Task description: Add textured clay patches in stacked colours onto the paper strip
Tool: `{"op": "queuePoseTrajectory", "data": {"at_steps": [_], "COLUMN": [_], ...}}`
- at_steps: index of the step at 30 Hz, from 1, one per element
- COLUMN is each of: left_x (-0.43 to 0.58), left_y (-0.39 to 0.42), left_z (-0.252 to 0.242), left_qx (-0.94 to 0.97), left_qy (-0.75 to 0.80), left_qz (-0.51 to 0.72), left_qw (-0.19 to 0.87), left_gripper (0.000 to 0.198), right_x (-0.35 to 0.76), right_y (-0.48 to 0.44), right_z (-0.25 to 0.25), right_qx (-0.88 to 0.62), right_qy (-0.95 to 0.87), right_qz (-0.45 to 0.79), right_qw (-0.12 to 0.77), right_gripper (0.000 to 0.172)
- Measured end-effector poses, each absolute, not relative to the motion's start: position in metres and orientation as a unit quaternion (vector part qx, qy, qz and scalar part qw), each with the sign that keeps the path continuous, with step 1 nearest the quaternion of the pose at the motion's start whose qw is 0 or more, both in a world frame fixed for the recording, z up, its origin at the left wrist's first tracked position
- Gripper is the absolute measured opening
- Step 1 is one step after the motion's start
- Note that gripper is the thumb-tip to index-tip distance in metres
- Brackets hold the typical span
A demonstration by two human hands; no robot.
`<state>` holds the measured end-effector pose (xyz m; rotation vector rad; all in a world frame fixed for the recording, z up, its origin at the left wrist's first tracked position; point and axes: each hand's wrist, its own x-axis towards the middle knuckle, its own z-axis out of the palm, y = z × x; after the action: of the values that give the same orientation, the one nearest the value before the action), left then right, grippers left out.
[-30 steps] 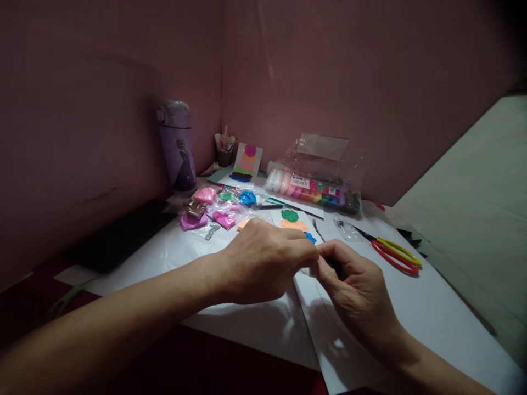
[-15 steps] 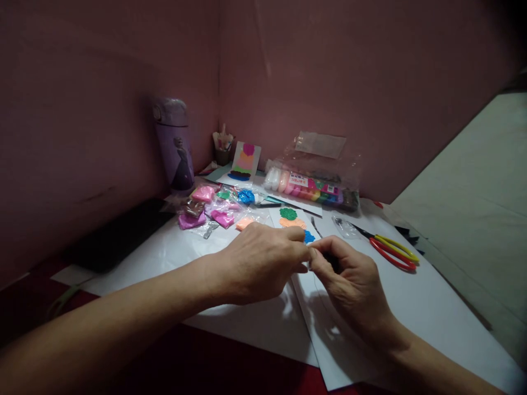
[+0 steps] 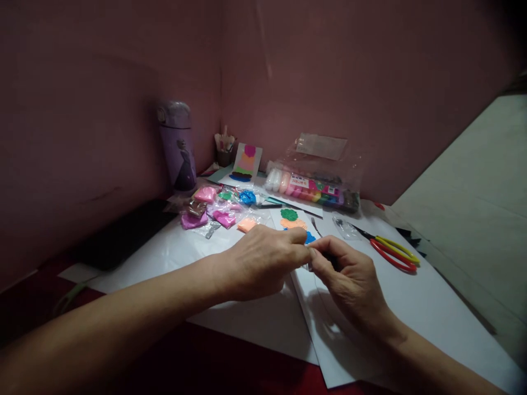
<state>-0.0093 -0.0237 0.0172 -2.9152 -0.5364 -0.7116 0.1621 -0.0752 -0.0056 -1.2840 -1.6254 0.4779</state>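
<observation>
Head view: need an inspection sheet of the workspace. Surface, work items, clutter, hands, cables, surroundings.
Surface: large flat white paper sheets over a dark red cover.
Work items: white card with green, orange and blue textured patches, partly hidden by the left hand.
Clutter: clear plastic packets of coloured, clay-like lumps; long clear plastic bag of multicoloured rolls; scissors with red and yellow loop handles; tall purple bottle with printed figure.
Hands: left and right hand meet at the fingertips; what lies between is mostly hidden.
Cables: none identifiable.
Surroundings: dull pink walls meeting in a corner; pale surface at right.
</observation>
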Motion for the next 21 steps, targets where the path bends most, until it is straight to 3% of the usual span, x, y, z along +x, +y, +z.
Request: {"op": "queuePoseTrajectory", "data": {"at_steps": [5, 10, 21], "left_x": [-0.007, -0.004, -0.008], "left_y": [-0.020, -0.019, -0.018], "left_z": [0.016, 0.021, 0.027], "left_qx": [-0.913, -0.855, -0.889], "left_qy": [-0.224, -0.251, -0.280], "left_qz": [-0.333, -0.409, -0.330], "left_qw": [-0.075, -0.195, -0.151], "left_gripper": [0.015, 0.013, 0.009], "right_x": [0.164, 0.161, 0.160], "right_y": [-0.075, -0.075, -0.073], "right_z": [-0.009, -0.014, -0.014], "right_qx": [-0.490, -0.527, -0.505], "right_qy": [-0.677, -0.721, -0.745], "right_qz": [0.245, 0.165, 0.118], "right_qw": [0.491, 0.419, 0.420], "right_gripper": [0.013, 0.009, 0.009]}}
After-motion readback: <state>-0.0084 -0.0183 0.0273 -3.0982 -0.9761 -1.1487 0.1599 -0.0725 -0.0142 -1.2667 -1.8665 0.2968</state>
